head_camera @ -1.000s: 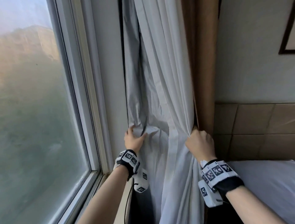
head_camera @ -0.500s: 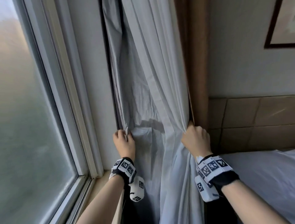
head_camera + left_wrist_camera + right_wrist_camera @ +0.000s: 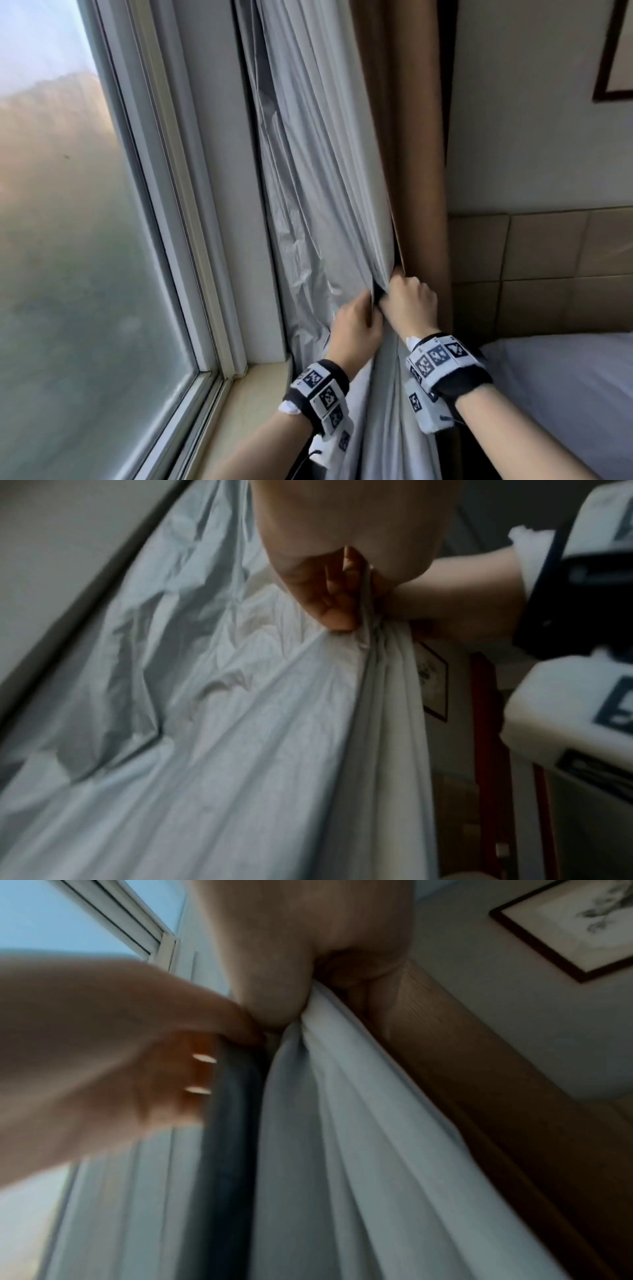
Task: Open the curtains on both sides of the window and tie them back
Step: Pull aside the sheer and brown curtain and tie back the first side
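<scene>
Pale grey, crinkled curtain lining (image 3: 318, 192) gathered at the window's right side, between white frame (image 3: 191, 205) at 9 o'clock and brown wooden-looking panel (image 3: 421, 154) at 3 o'clock. Left hand (image 3: 354, 330) curled round the window-side edge of the bundle, fingers (image 3: 334, 599) pinching folded cloth. Right hand (image 3: 409, 306) fisted on the room-side folds, touching the left at 3 o'clock. Dark strip (image 3: 232, 1123) just beside the left fingers, perhaps the tie-back; cannot tell. Probably light, soft, limp cloth, somewhat slick, apt to spill from a loose grasp. Best gripped at mid-height round the whole gathered bunch. Bed (image 3: 565, 394) at 4 o'clock.
</scene>
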`<state>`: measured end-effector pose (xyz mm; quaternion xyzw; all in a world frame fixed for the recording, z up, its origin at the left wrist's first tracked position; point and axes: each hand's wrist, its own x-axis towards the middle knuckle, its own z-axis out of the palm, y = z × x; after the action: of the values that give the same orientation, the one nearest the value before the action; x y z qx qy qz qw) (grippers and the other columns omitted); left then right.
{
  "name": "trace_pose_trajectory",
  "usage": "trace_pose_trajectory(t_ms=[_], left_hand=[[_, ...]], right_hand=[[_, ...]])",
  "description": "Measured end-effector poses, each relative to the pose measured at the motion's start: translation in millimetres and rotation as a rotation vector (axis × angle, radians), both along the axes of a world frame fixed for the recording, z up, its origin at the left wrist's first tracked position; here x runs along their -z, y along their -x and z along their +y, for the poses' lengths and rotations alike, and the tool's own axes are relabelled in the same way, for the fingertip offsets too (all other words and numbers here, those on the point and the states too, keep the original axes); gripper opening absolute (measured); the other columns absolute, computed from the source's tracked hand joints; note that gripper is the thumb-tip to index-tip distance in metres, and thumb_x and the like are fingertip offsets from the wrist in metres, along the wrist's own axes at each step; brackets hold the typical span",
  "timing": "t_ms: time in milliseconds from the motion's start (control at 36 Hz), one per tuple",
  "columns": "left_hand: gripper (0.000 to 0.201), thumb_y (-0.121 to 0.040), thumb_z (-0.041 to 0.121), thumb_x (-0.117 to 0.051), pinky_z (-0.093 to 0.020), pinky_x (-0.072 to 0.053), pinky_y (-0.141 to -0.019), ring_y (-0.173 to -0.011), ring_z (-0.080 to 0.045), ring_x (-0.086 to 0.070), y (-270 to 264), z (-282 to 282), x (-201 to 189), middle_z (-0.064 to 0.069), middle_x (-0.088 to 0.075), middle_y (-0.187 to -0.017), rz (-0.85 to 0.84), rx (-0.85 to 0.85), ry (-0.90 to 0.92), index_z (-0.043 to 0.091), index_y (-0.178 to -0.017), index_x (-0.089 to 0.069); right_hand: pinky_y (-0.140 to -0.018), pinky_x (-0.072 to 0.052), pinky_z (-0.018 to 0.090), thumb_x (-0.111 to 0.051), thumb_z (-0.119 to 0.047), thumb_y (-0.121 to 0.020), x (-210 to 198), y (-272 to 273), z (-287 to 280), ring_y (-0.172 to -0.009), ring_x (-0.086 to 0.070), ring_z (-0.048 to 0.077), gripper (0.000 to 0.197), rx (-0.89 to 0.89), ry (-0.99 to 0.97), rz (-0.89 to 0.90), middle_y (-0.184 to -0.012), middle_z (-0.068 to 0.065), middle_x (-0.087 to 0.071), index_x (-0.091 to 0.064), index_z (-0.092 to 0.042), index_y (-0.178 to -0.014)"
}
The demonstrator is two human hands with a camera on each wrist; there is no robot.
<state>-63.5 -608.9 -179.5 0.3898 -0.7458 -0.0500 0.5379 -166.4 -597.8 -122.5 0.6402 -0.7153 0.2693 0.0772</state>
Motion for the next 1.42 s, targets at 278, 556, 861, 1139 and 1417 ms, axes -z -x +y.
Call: trace_pose_trajectory(t_ms=[278, 556, 861, 1139, 1417], left_hand=[[0.014, -0.082, 0.002, -0.045, -0.016, -0.039, -0.056, -0.061, -0.01, -0.05, 8, -16, -9, 0.01, -0.052, -0.064, -0.133, 0.172, -0.465, 0.014, -0.084, -0.051], [0.011, -0.077, 0.018, -0.051, -0.018, -0.044, -0.068, -0.071, -0.008, -0.056, -19, -24, -17, 0.005, -0.061, -0.075, -0.166, 0.39, -0.732, 0.023, -0.078, -0.06], [0.075, -0.065, 0.04, -0.079, -0.036, -0.048, -0.095, -0.107, -0.019, -0.057, -133, -122, -13, -0.003, -0.057, -0.119, 0.318, -0.299, -0.552, 0.016, -0.128, -0.046], [0.017, -0.087, 0.023, -0.068, -0.018, -0.045, -0.068, -0.074, -0.007, -0.06, -122, -129, 14, -0.001, -0.069, -0.08, 0.343, -0.076, -0.56, 0.006, -0.086, -0.072], [0.021, -0.095, 0.013, -0.048, -0.032, -0.034, -0.064, -0.07, -0.026, -0.049, -145, -94, 20, -0.006, -0.059, -0.071, 0.416, -0.449, -0.285, 0.004, -0.079, -0.058]], right_hand=[[-0.083, -0.048, 0.039, -0.036, -0.047, -0.095, -2, 2, 2, -0.099, -0.061, 0.037, 0.046, -0.18, -0.069, -0.273, -0.107, 0.016, -0.065, -0.058, -0.009, -0.107], [-0.085, -0.046, 0.038, -0.046, -0.024, -0.091, -3, -6, -2, -0.108, -0.057, 0.038, 0.03, -0.127, -0.107, -0.123, -0.116, 0.02, -0.06, -0.057, -0.005, -0.112], [-0.072, -0.047, 0.041, -0.048, -0.021, -0.091, 7, 10, -12, -0.091, -0.06, 0.045, 0.023, -0.175, -0.011, -0.106, -0.096, 0.026, -0.064, -0.059, -0.003, -0.101], [-0.075, -0.048, 0.038, -0.049, -0.025, -0.092, 10, 19, -25, -0.092, -0.06, 0.042, 0.026, -0.173, -0.035, -0.139, -0.098, 0.025, -0.064, -0.06, -0.002, -0.097], [-0.08, -0.046, 0.04, -0.047, -0.015, -0.09, 4, 13, -20, -0.099, -0.058, 0.043, 0.025, -0.139, -0.058, -0.109, -0.106, 0.027, -0.061, -0.056, -0.002, -0.109]])
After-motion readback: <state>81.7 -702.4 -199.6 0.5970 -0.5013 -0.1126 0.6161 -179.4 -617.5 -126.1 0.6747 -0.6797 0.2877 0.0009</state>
